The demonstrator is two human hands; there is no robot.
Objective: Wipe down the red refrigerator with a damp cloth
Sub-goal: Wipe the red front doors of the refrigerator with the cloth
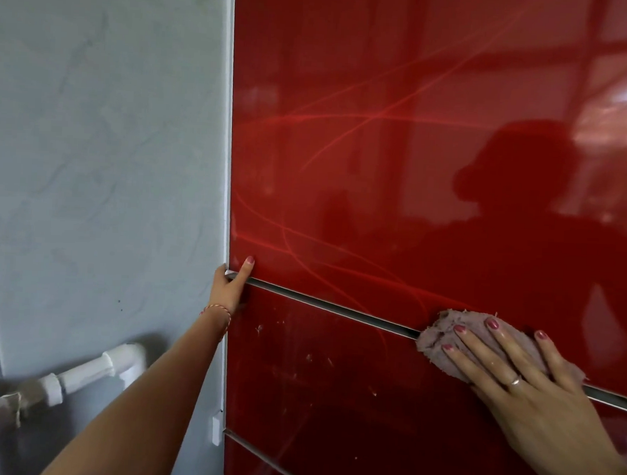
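Red refrigerator [399, 169] fills the right and centre of the view, its glossy front divided by a metal seam [319, 305] that slopes down toward the right edge; a second seam shows near the lower edge. Right hand [525, 386] lies flat, fingers spread, palm pressing a pinkish-grey cloth [445, 326] against the door front directly over the metal seam, toward the right side of the door; the cloth is bunched beneath the fingers and pinned, not clenched. Left hand [229, 283] is hooked over the refrigerator's left edge at the end of the seam, thumb laid on the red front, remaining fingers hidden round the side. Lower panel carries pale specks and smears. Grey wall [102, 153] adjoins the left edge; white pipe [98, 367] runs along it low down.
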